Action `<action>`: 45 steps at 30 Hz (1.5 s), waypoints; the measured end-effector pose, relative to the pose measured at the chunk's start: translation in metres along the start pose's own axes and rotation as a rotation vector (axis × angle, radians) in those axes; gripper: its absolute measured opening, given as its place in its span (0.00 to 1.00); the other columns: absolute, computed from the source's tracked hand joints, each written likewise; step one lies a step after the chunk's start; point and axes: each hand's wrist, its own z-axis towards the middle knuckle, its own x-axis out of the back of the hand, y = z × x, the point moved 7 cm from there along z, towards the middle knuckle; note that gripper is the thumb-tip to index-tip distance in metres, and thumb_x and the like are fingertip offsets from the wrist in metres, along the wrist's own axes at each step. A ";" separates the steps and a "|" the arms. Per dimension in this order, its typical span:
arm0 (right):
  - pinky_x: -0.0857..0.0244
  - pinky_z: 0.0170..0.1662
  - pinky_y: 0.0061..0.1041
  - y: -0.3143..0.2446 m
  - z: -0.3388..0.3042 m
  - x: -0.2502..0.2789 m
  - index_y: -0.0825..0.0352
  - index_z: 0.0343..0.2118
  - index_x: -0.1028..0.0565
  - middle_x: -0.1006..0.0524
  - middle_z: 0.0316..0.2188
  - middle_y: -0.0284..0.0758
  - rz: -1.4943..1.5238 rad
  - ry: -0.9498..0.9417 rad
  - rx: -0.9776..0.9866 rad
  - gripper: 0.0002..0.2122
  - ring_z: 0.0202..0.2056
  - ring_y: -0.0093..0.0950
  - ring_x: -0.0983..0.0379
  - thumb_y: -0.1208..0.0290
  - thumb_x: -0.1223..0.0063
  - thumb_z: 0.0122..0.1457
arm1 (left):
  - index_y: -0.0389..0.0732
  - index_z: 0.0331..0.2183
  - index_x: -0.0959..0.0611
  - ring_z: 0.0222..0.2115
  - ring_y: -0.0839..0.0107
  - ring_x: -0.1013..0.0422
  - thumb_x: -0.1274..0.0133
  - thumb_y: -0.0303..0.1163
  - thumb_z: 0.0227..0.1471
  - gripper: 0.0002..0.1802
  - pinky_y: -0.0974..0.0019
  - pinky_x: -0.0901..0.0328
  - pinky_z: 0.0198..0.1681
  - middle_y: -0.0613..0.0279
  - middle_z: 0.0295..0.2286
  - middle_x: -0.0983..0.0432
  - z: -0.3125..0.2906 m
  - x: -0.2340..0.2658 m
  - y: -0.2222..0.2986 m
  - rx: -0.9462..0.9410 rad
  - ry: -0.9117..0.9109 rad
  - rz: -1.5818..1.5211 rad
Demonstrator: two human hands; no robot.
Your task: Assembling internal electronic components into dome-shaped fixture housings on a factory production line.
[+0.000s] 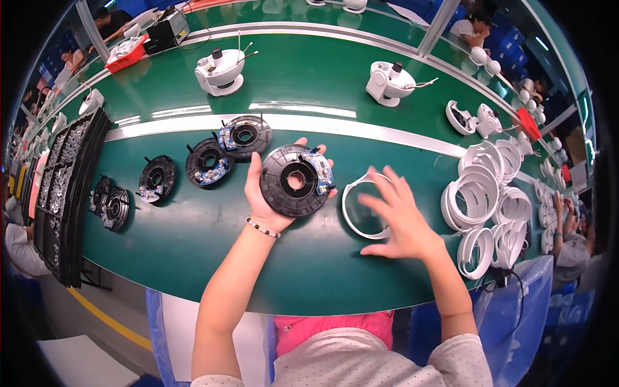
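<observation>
My left hand (pixel 259 205) holds a black round plastic housing (pixel 278 188), palm up, with the fingers wrapped round its edge. A curved blue circuit board (pixel 323 177) sits on the right side of this housing, and a round hole opens at its centre. My right hand (pixel 409 226) has its fingers spread, slightly blurred, over the right part of a white plastic ring (pixel 346 211). Whether the fingertips touch the ring I cannot tell. More black housings with boards lie on the left, among them one (pixel 207 162) beyond my left hand.
Several white rings (pixel 454 209) are stacked at the right. White rounded device bodies with wires (pixel 222 72) stand on the far green surface, past a pale rail. Black trays (pixel 61 187) of small clear parts are stacked at the left edge. Other people sit at benches further off.
</observation>
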 end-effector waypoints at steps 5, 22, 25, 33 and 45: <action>0.60 0.55 0.44 0.037 0.013 -0.024 0.66 0.53 0.47 0.54 0.55 0.48 0.037 -0.079 -0.115 0.46 0.56 0.48 0.59 0.57 0.36 0.27 | 0.43 0.53 0.47 0.50 0.51 0.48 0.65 0.64 0.43 0.43 0.37 0.47 0.45 0.49 0.51 0.49 0.001 -0.004 -0.002 0.005 -0.008 0.009; 0.53 0.54 0.33 -0.028 0.058 -0.011 0.70 0.54 0.54 0.50 0.52 0.48 0.550 0.497 -0.131 0.51 0.53 0.38 0.50 0.59 0.32 0.28 | 0.36 0.49 0.40 0.45 0.62 0.38 0.69 0.54 0.48 0.35 0.60 0.43 0.49 0.51 0.44 0.37 0.001 0.001 0.002 -0.115 0.133 0.247; 0.54 0.55 0.32 -0.027 0.060 -0.008 0.70 0.54 0.54 0.49 0.53 0.47 0.578 0.476 -0.119 0.51 0.54 0.37 0.51 0.60 0.32 0.28 | 0.36 0.50 0.41 0.45 0.61 0.39 0.68 0.51 0.48 0.34 0.60 0.44 0.49 0.51 0.44 0.37 0.000 0.002 0.004 -0.135 0.180 0.243; 0.57 0.54 0.39 -0.029 0.055 -0.012 0.69 0.54 0.54 0.54 0.53 0.52 0.574 0.506 0.033 0.51 0.54 0.45 0.54 0.57 0.33 0.28 | 0.37 0.52 0.45 0.49 0.64 0.43 0.66 0.46 0.50 0.31 0.62 0.46 0.51 0.55 0.48 0.41 -0.009 0.000 -0.003 -0.183 0.083 0.332; 0.56 0.53 0.39 -0.030 0.076 0.000 0.72 0.54 0.56 0.48 0.50 0.50 0.494 0.458 0.029 0.55 0.53 0.45 0.53 0.57 0.32 0.23 | 0.41 0.52 0.45 0.48 0.64 0.42 0.71 0.54 0.51 0.33 0.60 0.42 0.48 0.55 0.48 0.42 0.003 -0.003 0.001 -0.162 0.090 0.234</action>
